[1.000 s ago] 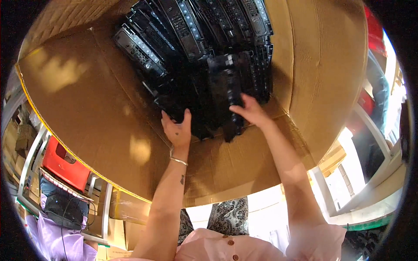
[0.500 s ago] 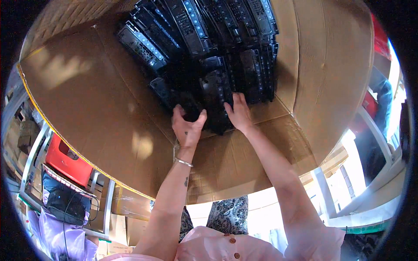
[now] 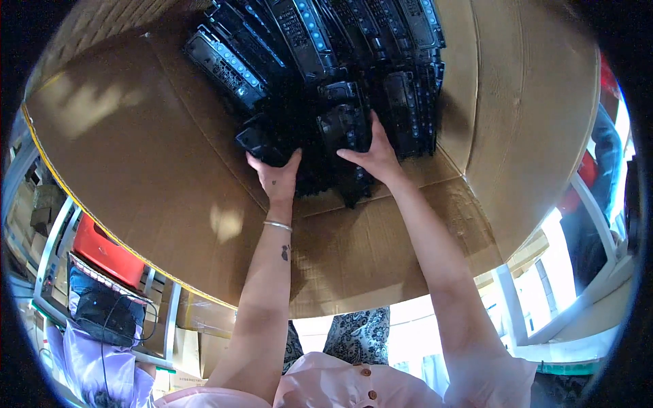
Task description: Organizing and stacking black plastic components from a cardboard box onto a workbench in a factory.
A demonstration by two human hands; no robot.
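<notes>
Inside a deep cardboard box, my left hand (image 3: 275, 178) has its thumb and fingers spread round the near end of a black plastic part (image 3: 260, 141). The part's far end tilts a little, and the hand hides some of its near end. To the right, my right hand (image 3: 378, 158) is open, thumb and fingers wide apart, resting at the side of another upright black plastic part (image 3: 338, 126). Its fingertips partly disappear against the dark pieces. Beyond both hands, long black plastic parts (image 3: 299, 41) with rows of pale round spots stand packed in rows.
The cardboard box (image 3: 170, 156) surrounds the work with tall walls and a near rim. Outside it on the left are a red plastic stool (image 3: 105, 250) and a black bag (image 3: 109, 316) with a cable. White metal frame legs (image 3: 509, 302) stand at the right.
My left hand has moved away and left, closing round the end of the black plastic part. The right hand has shifted slightly, its thumb and fingers spreading wider. The view has shifted a little.
</notes>
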